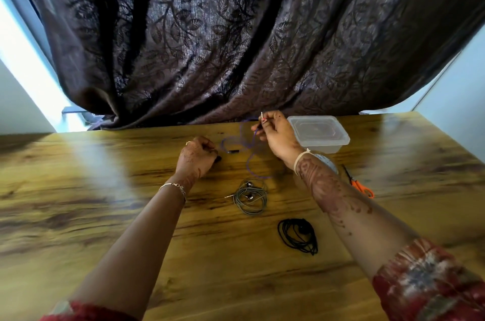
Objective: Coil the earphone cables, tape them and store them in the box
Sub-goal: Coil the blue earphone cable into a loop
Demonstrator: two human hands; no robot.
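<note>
A purple earphone cable (248, 160) lies loosely on the wooden table (105, 215), strung between both hands. My right hand (275, 133) is raised and pinches the cable near its metal plug end. Resting on the table, my left hand (196, 155) is closed on the cable's other end by the dark earbuds. A grey earphone cable (251, 198) lies coiled nearer to me, and a black earphone cable (298, 235) lies coiled nearer still. The clear plastic box (319, 134) with its lid on stands at the far right.
Orange-handled scissors (360, 185) lie to the right of my right forearm. A whitish roll, partly hidden behind my right wrist, may be the tape (326, 162). A dark patterned curtain (236, 45) hangs along the table's far edge.
</note>
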